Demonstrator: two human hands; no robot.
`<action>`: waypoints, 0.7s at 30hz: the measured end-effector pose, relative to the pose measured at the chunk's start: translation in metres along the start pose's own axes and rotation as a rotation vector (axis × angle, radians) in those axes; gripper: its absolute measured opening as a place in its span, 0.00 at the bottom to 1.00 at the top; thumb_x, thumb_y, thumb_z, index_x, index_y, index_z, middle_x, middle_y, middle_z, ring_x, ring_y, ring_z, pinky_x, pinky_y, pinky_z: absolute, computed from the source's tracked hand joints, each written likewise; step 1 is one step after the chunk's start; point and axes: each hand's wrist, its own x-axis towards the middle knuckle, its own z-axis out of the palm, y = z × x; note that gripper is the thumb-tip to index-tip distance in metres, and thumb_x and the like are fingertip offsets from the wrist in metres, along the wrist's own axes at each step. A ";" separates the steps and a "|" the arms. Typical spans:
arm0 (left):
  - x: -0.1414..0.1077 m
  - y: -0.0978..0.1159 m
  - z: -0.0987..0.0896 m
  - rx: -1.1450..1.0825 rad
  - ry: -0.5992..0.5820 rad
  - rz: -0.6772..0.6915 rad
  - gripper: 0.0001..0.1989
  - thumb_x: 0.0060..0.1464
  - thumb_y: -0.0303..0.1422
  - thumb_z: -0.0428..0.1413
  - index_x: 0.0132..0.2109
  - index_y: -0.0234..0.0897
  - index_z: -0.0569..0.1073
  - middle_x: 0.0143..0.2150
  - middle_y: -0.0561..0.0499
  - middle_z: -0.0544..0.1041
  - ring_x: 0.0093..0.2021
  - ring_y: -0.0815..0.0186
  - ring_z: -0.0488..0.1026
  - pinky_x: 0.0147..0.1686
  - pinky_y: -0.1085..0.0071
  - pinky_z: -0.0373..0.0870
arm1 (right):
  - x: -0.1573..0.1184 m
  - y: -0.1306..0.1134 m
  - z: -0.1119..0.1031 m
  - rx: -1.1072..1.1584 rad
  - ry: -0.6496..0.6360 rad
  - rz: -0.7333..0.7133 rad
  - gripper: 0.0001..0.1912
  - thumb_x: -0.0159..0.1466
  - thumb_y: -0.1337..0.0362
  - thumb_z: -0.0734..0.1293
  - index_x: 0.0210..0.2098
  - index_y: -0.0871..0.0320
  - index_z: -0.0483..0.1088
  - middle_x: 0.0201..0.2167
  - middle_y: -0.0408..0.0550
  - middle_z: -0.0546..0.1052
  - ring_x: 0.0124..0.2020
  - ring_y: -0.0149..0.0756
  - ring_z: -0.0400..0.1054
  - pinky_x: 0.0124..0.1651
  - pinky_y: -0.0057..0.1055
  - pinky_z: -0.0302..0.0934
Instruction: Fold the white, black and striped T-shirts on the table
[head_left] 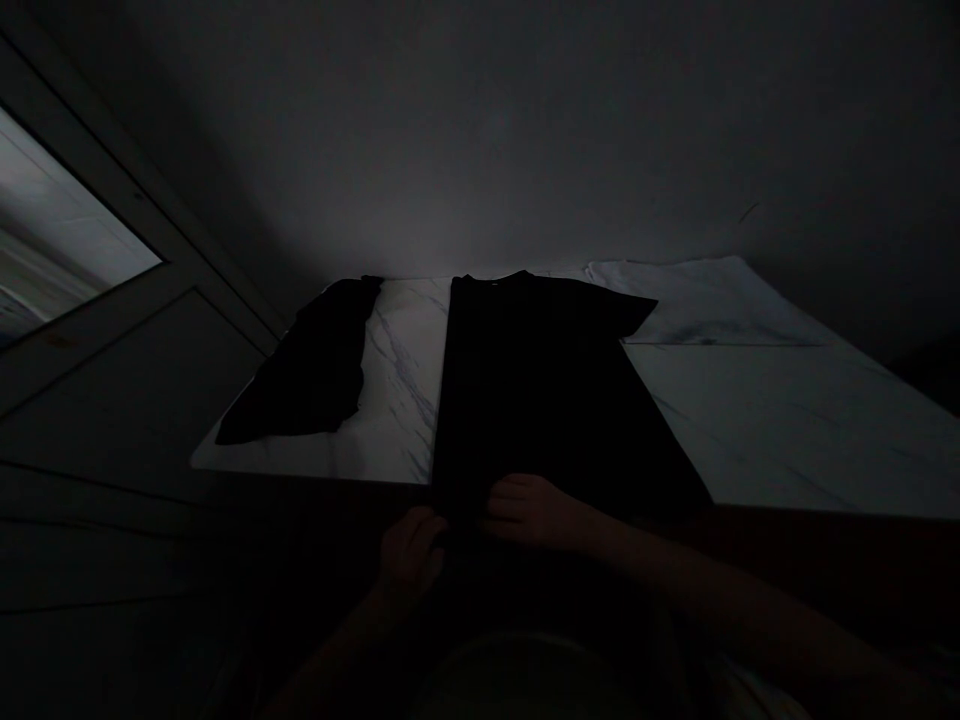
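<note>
A black T-shirt [540, 390] lies flat on a white marble-patterned surface [397, 390], its collar at the far side and its body running toward me. My left hand [411, 555] is curled at the shirt's near edge, and my right hand [529, 510] grips the same edge just to its right. The dim light hides the fingers' exact hold. Below the hands, my own body and lap are dark shapes.
A second black garment [307, 365] lies crumpled at the left of the surface. A white cloth [712, 305] covers the far right corner. A bright, framed window [60, 230] sits at the far left, and a dark wall rises behind.
</note>
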 end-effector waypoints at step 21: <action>-0.009 -0.016 -0.020 -0.048 -0.435 0.147 0.20 0.51 0.35 0.54 0.48 0.67 0.76 0.35 0.55 0.81 0.28 0.63 0.77 0.24 0.70 0.76 | 0.005 0.010 -0.022 0.549 -0.212 0.162 0.09 0.65 0.56 0.70 0.43 0.52 0.77 0.40 0.44 0.77 0.48 0.37 0.67 0.56 0.38 0.55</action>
